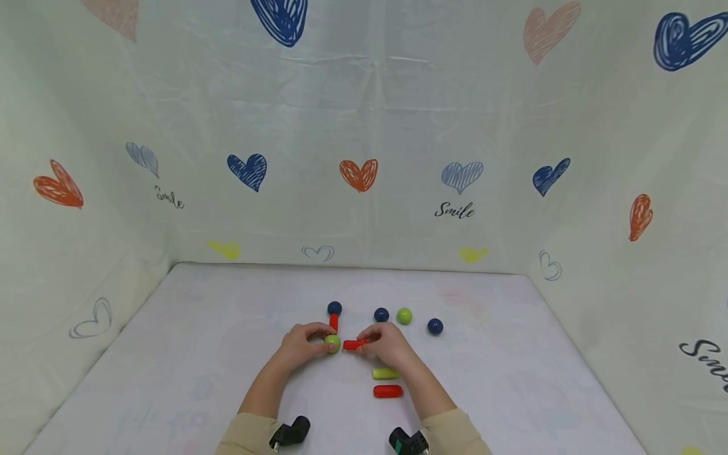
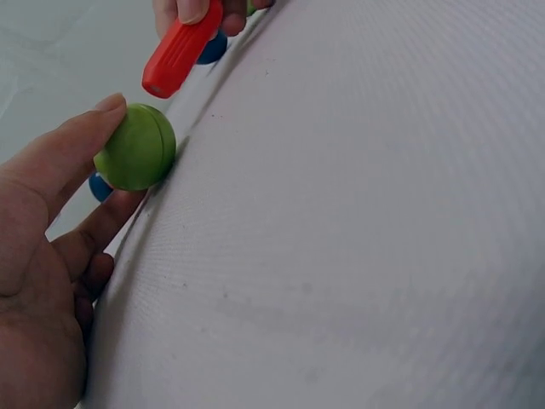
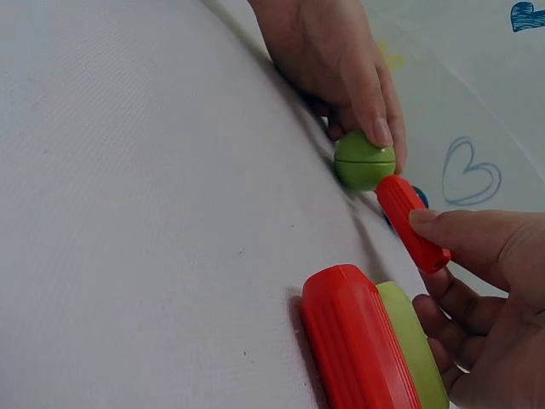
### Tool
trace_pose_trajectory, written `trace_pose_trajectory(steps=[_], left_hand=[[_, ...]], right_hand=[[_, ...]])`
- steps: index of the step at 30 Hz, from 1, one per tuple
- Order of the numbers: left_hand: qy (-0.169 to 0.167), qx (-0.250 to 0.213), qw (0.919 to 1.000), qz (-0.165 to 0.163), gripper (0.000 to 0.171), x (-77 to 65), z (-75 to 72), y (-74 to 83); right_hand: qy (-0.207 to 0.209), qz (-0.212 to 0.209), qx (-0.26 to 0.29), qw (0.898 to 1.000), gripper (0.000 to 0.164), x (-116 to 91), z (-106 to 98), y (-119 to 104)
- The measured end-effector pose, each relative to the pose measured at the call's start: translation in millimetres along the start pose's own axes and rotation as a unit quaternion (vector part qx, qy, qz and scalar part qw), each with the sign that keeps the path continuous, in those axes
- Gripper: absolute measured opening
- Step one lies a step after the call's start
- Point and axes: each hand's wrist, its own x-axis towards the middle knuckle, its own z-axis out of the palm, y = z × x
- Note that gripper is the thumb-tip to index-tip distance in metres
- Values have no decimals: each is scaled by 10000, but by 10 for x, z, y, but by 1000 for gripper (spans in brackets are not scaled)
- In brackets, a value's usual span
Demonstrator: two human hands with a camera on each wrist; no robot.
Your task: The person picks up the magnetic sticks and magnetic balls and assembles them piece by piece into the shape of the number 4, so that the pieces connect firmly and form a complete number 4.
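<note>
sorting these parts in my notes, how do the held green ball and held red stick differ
The green ball is round; the red stick is long and straight. The green ball has a thin line around it; the red stick has lengthwise ridges. The left hand holds the green ball, the right hand the red stick. Each is one plain colour.

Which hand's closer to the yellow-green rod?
Right. The right hand is just beyond the yellow-green rod; the left hand is farther off, beyond it and to its left.

The white table (image 1: 170, 360) bears blue balls (image 1: 382, 315), a green ball (image 1: 404, 316), red rods (image 1: 388, 392) and a green rod (image 1: 385, 374).
</note>
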Motion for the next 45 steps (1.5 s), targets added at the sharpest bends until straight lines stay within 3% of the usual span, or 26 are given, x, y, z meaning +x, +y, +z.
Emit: trace_pose_trajectory(steps=[22, 45], left_hand=[[-12, 110, 9999, -17, 25, -5, -17, 24], [11, 220, 9995, -208, 26, -17, -5, 38]], right_hand=[[-191, -4, -127, 9997, 14, 63, 0, -108], [-34, 55, -158, 9999, 17, 58, -26, -75]])
